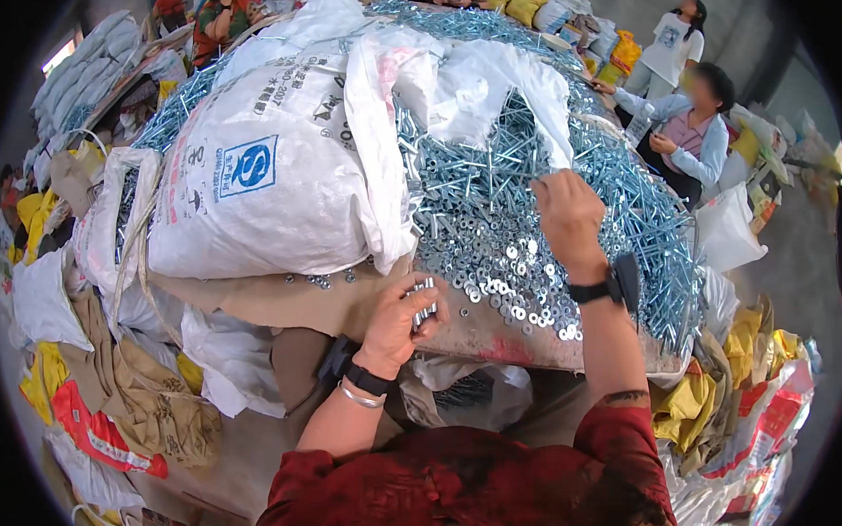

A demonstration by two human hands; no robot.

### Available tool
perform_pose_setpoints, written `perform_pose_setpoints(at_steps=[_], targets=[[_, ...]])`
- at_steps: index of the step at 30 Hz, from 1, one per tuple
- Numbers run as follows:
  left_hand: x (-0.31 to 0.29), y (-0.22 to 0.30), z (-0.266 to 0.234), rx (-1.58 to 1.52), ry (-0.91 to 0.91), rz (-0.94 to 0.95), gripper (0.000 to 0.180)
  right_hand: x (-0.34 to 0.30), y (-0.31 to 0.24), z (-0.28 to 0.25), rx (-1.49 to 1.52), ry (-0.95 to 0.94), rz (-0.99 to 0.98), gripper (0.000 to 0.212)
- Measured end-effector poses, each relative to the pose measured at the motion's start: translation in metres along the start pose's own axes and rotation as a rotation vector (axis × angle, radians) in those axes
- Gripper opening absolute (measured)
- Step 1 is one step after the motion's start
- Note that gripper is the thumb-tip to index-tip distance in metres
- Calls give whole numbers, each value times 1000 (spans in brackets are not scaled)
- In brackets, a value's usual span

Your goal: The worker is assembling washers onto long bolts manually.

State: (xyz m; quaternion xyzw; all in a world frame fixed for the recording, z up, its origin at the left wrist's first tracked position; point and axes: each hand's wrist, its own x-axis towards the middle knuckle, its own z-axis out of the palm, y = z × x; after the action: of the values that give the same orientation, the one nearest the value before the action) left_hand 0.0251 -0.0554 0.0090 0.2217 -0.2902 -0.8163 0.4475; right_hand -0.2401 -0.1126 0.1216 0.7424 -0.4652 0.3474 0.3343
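Observation:
My left hand (393,327), low over the table's near edge, is closed around several short shiny metal pieces (424,302) that look like bolts or sleeves. To the right, my right hand (569,211) hangs over the heap with fingers bent and pinched together. What those fingers hold, if anything, is too small to tell. Under and beyond it spreads a large pile of long zinc-coloured bolts (492,172). Loose washers (519,283) lie along the pile's near side, between my two hands.
A big full white woven sack (270,175) rests on the table, left of the pile. Brown cardboard (348,298) covers the near edge, with an open plastic bag (472,391) below. A seated co-worker (690,133) reaches toward the pile from the right; sacks (722,382) crowd both sides.

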Motion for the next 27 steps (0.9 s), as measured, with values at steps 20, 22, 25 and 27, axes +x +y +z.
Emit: perform_pose_setpoints(at_steps=[20,22,25,27], targets=[[-10,-5,-13,-349,-158,62,23,-102,-154,-85,644,-531,471,12],[-13,-6,-12,-319,-113,84,24,-105,-154,-95,763,-495,517,10],[-16,-6,-6,-240,-119,143,24,-108,-152,-102,768,-509,537,12],[-19,-3,-1,-128,-105,153,24,-107,-152,-103,754,-519,550,13]])
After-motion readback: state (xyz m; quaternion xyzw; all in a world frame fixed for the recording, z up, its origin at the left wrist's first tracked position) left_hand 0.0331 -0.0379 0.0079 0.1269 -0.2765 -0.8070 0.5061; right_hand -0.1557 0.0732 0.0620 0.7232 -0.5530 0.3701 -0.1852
